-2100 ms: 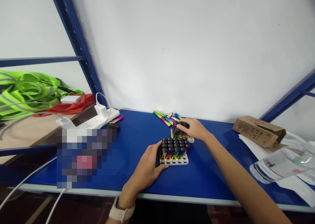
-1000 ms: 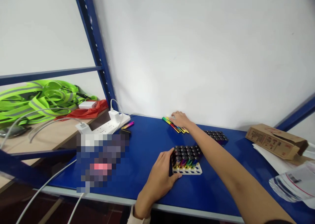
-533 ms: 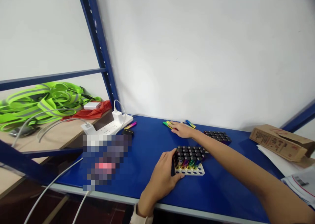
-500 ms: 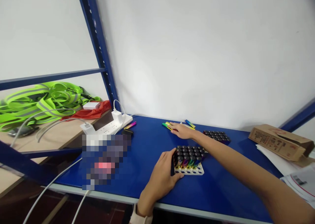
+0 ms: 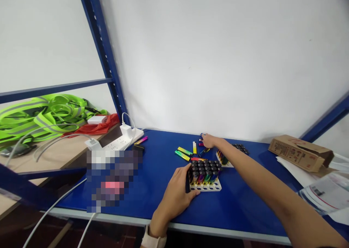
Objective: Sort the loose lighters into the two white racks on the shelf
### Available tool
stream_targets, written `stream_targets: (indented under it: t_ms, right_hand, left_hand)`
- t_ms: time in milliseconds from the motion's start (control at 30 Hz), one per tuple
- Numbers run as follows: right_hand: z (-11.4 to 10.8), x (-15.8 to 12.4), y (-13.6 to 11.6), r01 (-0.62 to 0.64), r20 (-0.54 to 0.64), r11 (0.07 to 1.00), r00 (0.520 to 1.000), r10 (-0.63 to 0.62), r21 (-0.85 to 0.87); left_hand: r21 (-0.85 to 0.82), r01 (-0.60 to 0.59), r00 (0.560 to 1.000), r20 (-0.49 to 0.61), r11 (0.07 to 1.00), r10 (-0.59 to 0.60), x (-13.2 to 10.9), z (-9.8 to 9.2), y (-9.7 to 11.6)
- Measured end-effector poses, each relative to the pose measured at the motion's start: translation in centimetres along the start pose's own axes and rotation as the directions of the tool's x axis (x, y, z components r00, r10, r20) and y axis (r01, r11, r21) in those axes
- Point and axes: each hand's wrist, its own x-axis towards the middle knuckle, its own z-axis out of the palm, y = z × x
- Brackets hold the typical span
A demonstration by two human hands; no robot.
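"Where's the rack [image 5: 216, 189]?"

"Mid-bench [image 5: 152, 168], set back from the front edge. Black-topped sticks [image 5: 205, 168] stand upright in it, with holes bare along the front."

"And the hands?"

"The left hand [image 5: 177, 190] is curled round the rack's left side, thumb at its front left corner. The right hand [image 5: 208, 140] is down by the bench's back edge, beside loose sticks [image 5: 184, 151]. Some blue shows at its fingertips, but I can't make out whether they're pinching it."

"How would a stick handle?"

"Light and stiff, I'd judge, and glossy enough to slide. Take one like the green stick [image 5: 182, 155] across its middle."

"The rack?"

"Probably rigid but top-heavy, so hold it low, by the white base."

"What's farther right?"

"A second rack [image 5: 229, 165], partly behind the right arm [image 5: 253, 179], then a carton [image 5: 294, 153] toward the back right corner."
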Motion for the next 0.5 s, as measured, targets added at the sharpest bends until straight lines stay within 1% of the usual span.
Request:
stream_targets:
  t_ms: [67,133,267,333,500]
  right_hand:
    - [0.1,-0.4,0.1,0.016,0.034,0.999,0.999,-0.015,-0.035]
    - [-0.1,-1.5,-0.2,0.049,0.041,0.997,0.998,-0.047,-0.06]
    - [-0.5,-3.8,-1.2,0.139,0.005,0.988,0.99,-0.139,-0.068]
    - [-0.6,-4.5,-1.6,0.164,-0.011,0.985,0.986,-0.164,-0.054]
    - [-0.3,-4.5,-1.7,0.136,-0.023,0.99,0.99,-0.136,0.026]
  left_hand:
    - [0.006,-0.007,1.0,0.002,1.0,0.007,0.0,0.0,-0.1]
    - [0.014,-0.025,1.0,-0.003,1.0,0.025,0.0,0.1,-0.2]
    - [0.026,-0.018,1.0,-0.01,1.0,0.018,0.1,0.0,0.0]
    - [0.025,-0.013,1.0,-0.011,1.0,0.013,0.2,-0.1,0.1]
    - [0.023,-0.026,0.999,-0.025,0.999,0.027,0.2,0.0,0.2]
